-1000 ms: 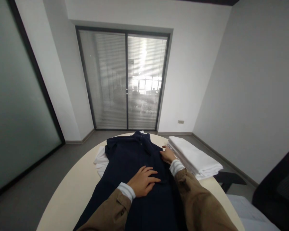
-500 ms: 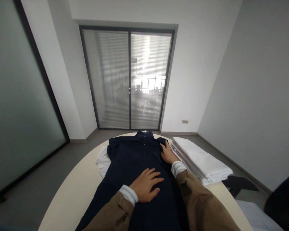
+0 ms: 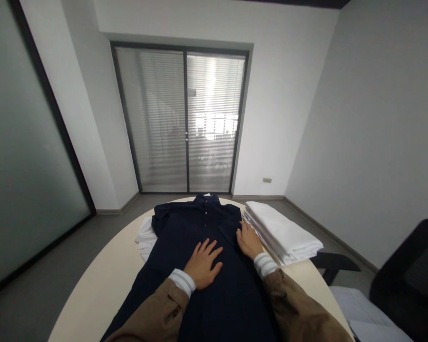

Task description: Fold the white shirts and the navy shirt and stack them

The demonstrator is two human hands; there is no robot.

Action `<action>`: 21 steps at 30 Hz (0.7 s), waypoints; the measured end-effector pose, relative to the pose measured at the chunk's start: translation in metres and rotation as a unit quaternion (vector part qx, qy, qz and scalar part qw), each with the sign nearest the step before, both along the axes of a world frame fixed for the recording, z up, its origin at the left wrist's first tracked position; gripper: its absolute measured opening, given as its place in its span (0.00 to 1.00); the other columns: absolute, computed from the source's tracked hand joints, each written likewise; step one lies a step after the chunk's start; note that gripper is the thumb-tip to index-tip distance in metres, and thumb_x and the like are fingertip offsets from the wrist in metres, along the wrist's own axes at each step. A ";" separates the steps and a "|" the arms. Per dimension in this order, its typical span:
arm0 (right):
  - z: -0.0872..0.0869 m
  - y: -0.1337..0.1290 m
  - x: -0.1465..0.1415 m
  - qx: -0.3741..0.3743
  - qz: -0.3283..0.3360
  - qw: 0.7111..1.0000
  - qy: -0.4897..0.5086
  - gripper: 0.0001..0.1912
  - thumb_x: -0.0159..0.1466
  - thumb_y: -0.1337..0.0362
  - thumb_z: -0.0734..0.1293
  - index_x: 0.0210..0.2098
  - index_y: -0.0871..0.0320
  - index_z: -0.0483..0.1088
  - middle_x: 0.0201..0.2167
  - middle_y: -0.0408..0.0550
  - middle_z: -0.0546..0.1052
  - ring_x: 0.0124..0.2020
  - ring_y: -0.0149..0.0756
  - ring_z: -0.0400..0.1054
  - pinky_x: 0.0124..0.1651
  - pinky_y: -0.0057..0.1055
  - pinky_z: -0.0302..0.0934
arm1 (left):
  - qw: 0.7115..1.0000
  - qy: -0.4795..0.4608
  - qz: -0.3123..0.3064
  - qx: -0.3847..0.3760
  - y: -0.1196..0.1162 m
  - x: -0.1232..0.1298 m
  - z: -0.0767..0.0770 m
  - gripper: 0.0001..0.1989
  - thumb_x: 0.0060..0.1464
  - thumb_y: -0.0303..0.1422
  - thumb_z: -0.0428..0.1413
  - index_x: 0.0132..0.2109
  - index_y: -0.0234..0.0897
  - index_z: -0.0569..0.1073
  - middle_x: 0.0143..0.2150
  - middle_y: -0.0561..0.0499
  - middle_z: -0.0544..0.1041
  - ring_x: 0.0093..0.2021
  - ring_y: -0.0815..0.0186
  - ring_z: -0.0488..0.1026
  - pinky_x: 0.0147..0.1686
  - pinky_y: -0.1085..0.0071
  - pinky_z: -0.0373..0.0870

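A navy blue buttoned shirt (image 3: 185,232) lies front up across the table, its collar at the far edge and its body running toward me. My left hand (image 3: 203,264) rests flat on the middle of it with the fingers spread. At the shirt's right side, just below the shoulder, my right hand (image 3: 248,240) lies with its fingers stretched and slightly bent along the edge. No cloth is visibly pinched in either hand. Some white cloth (image 3: 146,232) sticks out from beneath the shirt's left side.
A stack of folded white cloth (image 3: 281,230) sits on the round cream table (image 3: 92,285), close beside my right hand. Beyond the table's right edge are a black office chair (image 3: 413,275) and a pale sheet-like item (image 3: 360,308). Glass doors with blinds (image 3: 178,118) stand behind.
My right hand has slid from the shirt's shoulder down along its side, toward me. On the shirt front, my left hand has shifted slightly up and left. The view has turned a little right.
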State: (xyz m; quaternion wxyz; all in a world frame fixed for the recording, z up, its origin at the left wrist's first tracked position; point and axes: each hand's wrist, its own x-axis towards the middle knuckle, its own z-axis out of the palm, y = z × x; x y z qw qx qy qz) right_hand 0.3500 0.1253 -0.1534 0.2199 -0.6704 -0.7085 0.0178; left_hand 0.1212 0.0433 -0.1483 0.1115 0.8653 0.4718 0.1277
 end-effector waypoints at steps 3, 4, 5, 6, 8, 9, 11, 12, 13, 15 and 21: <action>-0.002 -0.011 0.015 -0.003 -0.012 1.000 -0.010 0.26 0.65 0.69 0.58 0.60 0.72 0.64 0.57 0.67 0.70 0.61 0.50 0.64 0.65 0.39 0.55 | 1.000 0.004 0.007 0.010 -0.001 0.001 0.001 0.29 0.65 0.48 0.45 0.70 0.49 0.59 0.73 0.48 0.56 0.73 0.50 0.48 0.69 0.46 0.47; -0.005 -0.014 0.019 -0.004 -0.013 1.000 -0.005 0.26 0.64 0.70 0.59 0.60 0.72 0.65 0.56 0.67 0.71 0.60 0.50 0.65 0.64 0.39 0.56 | 1.000 0.008 0.008 0.016 0.000 0.002 0.002 0.29 0.65 0.49 0.45 0.70 0.49 0.58 0.73 0.47 0.56 0.72 0.50 0.49 0.68 0.47 0.48; -0.007 -0.017 0.023 -0.002 -0.009 1.000 0.004 0.25 0.63 0.70 0.59 0.59 0.71 0.65 0.55 0.66 0.72 0.59 0.49 0.66 0.63 0.38 0.57 | 1.000 0.013 0.010 0.021 0.000 0.004 0.003 0.30 0.65 0.49 0.46 0.71 0.49 0.58 0.72 0.46 0.58 0.72 0.49 0.51 0.68 0.47 0.50; -0.008 -0.019 0.026 0.005 0.001 1.000 0.018 0.25 0.63 0.70 0.59 0.59 0.70 0.66 0.54 0.64 0.73 0.58 0.48 0.67 0.63 0.38 0.58 | 0.999 0.020 0.012 0.028 0.000 0.006 0.005 0.31 0.64 0.49 0.46 0.71 0.48 0.57 0.71 0.45 0.59 0.71 0.48 0.53 0.67 0.47 0.51; -0.011 -0.021 0.031 0.025 0.036 0.998 0.051 0.24 0.64 0.72 0.58 0.59 0.64 0.67 0.54 0.59 0.74 0.56 0.44 0.69 0.62 0.37 0.59 | 0.998 0.036 0.015 0.042 0.002 0.012 0.008 0.32 0.63 0.49 0.48 0.71 0.48 0.57 0.70 0.42 0.62 0.69 0.46 0.56 0.65 0.46 0.53; -0.011 -0.022 0.033 0.038 0.055 0.996 0.066 0.25 0.64 0.73 0.57 0.59 0.62 0.68 0.54 0.57 0.74 0.56 0.42 0.69 0.62 0.36 0.60 | 0.998 0.043 0.019 0.049 0.002 0.015 0.009 0.33 0.63 0.49 0.49 0.71 0.48 0.56 0.69 0.41 0.62 0.68 0.45 0.58 0.64 0.45 0.54; -0.012 -0.021 0.035 0.058 0.080 0.992 0.078 0.26 0.63 0.75 0.55 0.58 0.59 0.69 0.54 0.54 0.74 0.56 0.40 0.69 0.62 0.36 0.60 | 0.997 0.051 0.026 0.055 0.004 0.021 0.008 0.34 0.62 0.50 0.49 0.71 0.49 0.56 0.70 0.40 0.61 0.67 0.44 0.58 0.64 0.43 0.54; -0.012 -0.020 0.036 0.066 0.082 0.992 0.075 0.28 0.62 0.76 0.54 0.58 0.59 0.70 0.55 0.54 0.73 0.57 0.39 0.68 0.62 0.36 0.59 | 0.997 0.053 0.030 0.052 0.005 0.024 0.007 0.33 0.62 0.50 0.49 0.71 0.49 0.56 0.71 0.41 0.59 0.68 0.43 0.57 0.64 0.43 0.53; -0.013 -0.019 0.036 0.070 0.079 0.992 0.067 0.29 0.62 0.77 0.54 0.59 0.60 0.69 0.57 0.55 0.73 0.58 0.39 0.67 0.63 0.36 0.59 | 0.997 0.053 0.032 0.046 0.006 0.026 0.004 0.32 0.62 0.50 0.48 0.71 0.50 0.57 0.72 0.42 0.57 0.70 0.43 0.54 0.65 0.42 0.51; -0.013 -0.018 0.035 0.071 0.064 0.995 0.036 0.31 0.61 0.78 0.53 0.61 0.62 0.67 0.60 0.57 0.70 0.61 0.41 0.64 0.65 0.38 0.56 | 0.998 0.049 0.030 0.031 0.007 0.028 -0.001 0.31 0.63 0.51 0.46 0.70 0.51 0.58 0.73 0.45 0.55 0.72 0.44 0.49 0.67 0.42 0.47; -0.001 -0.027 0.020 0.073 0.022 0.996 -0.053 0.29 0.70 0.62 0.54 0.69 0.61 0.56 0.70 0.56 0.57 0.68 0.51 0.51 0.67 0.48 0.49 | 0.998 0.027 0.050 0.035 0.016 0.003 0.003 0.28 0.64 0.48 0.46 0.66 0.45 0.66 0.71 0.46 0.61 0.71 0.48 0.53 0.67 0.47 0.51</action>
